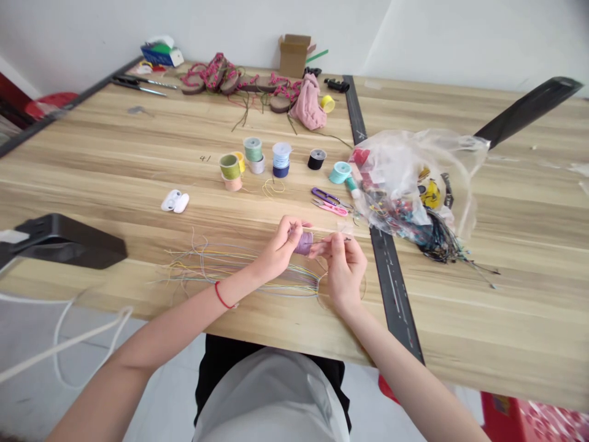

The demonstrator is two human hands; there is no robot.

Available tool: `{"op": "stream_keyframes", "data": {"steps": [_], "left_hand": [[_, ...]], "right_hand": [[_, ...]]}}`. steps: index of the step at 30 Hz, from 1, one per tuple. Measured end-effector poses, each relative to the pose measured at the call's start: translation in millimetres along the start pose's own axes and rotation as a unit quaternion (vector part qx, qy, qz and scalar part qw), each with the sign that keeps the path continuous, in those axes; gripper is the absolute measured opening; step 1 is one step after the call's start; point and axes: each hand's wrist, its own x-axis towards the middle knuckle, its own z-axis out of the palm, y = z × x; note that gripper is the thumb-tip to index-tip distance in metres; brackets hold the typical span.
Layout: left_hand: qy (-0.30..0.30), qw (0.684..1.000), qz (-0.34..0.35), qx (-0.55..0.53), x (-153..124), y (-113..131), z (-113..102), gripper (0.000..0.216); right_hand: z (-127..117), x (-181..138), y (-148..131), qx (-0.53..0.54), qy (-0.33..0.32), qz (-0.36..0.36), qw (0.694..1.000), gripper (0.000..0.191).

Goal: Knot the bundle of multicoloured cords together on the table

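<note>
My left hand (283, 244) is closed around a spool of purple thread (304, 243), held just above the table. Close by on its right, my right hand (344, 264) pinches thread that runs across from the spool; a small dark tip shows at the fingers, too small to make out. Below my hands lies a long bundle of multicoloured cords (243, 270), gathered at its right end beside my right wrist and fanned out loosely to the left. My left forearm covers part of the bundle.
Several thread spools (253, 150) stand beyond my hands, near purple thread snips (324, 196) and pink snips (332, 208). A white earbud case (175, 201) lies left. A plastic bag (414, 178) of cords sits right. Strappy sandals (221, 73) and a cardboard box (293, 54) are at the back.
</note>
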Motion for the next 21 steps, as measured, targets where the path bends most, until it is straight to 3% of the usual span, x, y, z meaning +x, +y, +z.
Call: {"op": "stream_keyframes", "data": {"steps": [8, 14, 17, 21], "left_hand": [[0.066, 0.997, 0.019, 0.038, -6.4, -6.2, 5.8, 0.040], [0.081, 0.996, 0.020, 0.024, -6.3, -8.1, 7.3, 0.040], [0.072, 0.997, -0.001, -0.018, -5.5, -6.8, 6.9, 0.041], [0.078, 0.993, -0.046, -0.078, -5.6, -4.2, 6.9, 0.035]], "right_hand": [[0.8, -0.9, 0.9, -0.008, 0.023, 0.026, 0.999, 0.034], [-5.0, 6.9, 4.7, 0.057, -0.032, 0.099, 0.993, 0.033], [-5.8, 8.0, 5.4, 0.078, -0.081, 0.087, 0.990, 0.031], [-4.6, 6.7, 6.5, 0.088, -0.089, 0.067, 0.990, 0.028]]}}
